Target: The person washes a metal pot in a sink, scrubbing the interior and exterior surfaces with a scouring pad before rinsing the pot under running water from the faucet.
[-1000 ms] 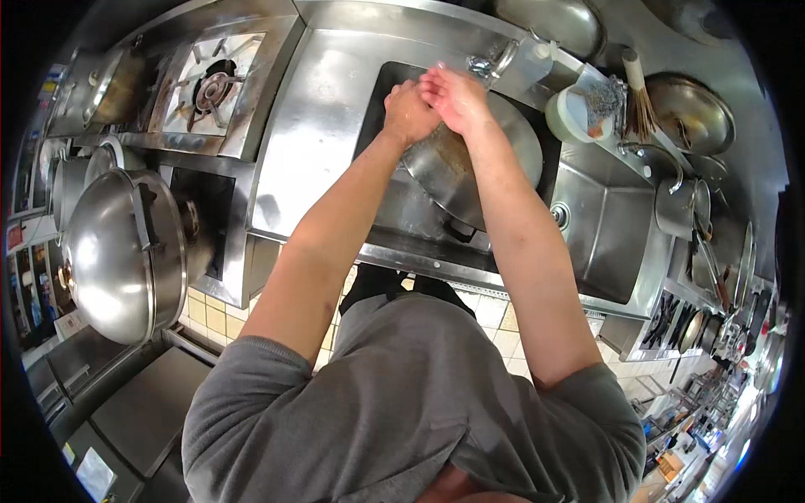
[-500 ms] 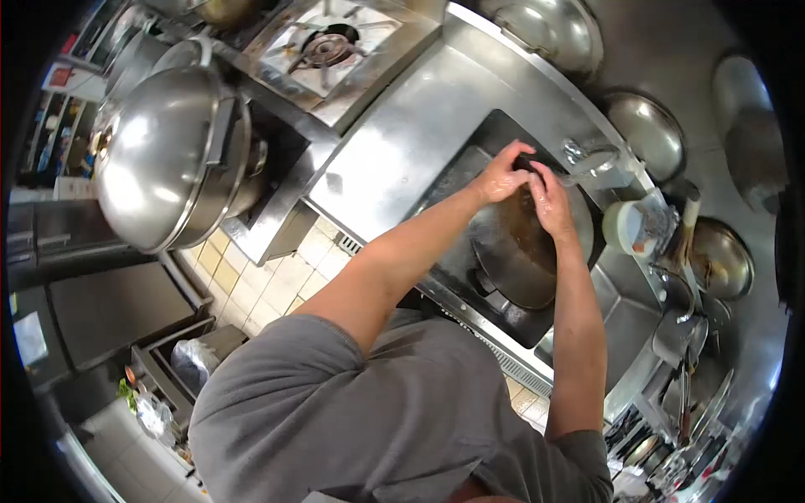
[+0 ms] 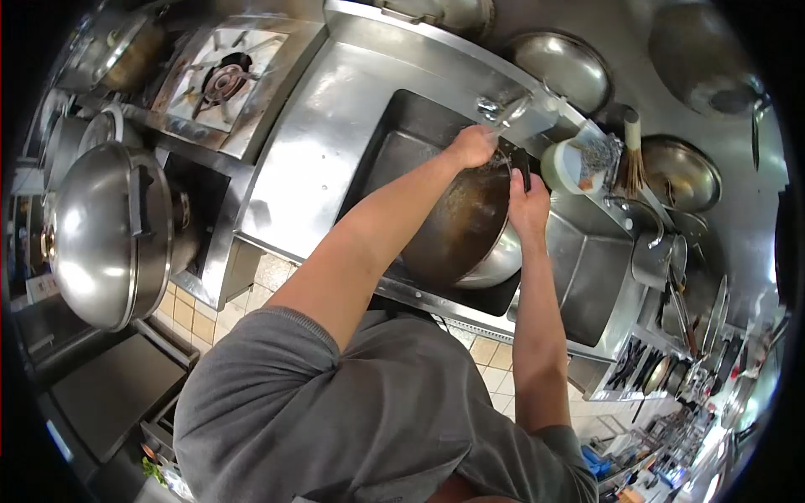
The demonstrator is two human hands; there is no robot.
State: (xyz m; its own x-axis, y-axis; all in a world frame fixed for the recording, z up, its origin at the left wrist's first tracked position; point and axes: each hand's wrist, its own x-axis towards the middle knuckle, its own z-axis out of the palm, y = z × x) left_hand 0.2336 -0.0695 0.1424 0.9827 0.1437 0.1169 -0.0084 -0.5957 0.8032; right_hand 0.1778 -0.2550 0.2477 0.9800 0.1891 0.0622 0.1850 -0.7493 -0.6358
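A large metal wok (image 3: pixel 461 222), brown-stained and wet inside, leans tilted in the left sink basin (image 3: pixel 411 138). Part of its shiny outside shows at lower right. My right hand (image 3: pixel 528 205) is closed around the wok's dark side handle (image 3: pixel 521 164), thumb up along it. At the wok's far rim, just below the tap (image 3: pixel 513 111), my left hand (image 3: pixel 475 147) is curled, and its fingertips are hidden. Water appears to run close to my left hand.
Right of the wok stand a pale tub (image 3: pixel 563 166) and a bamboo brush (image 3: pixel 633 155). A second basin (image 3: pixel 587 260) adjoins. Metal lids (image 3: pixel 563 71) line the back wall. Leftward are a gas burner (image 3: pixel 225 85) and a large domed steel pot (image 3: pixel 105 235).
The wok has turned and tilted, showing its shiny outside. My hands, together at one handle before, have separated; the right now grips the handle. The view has shifted to the right.
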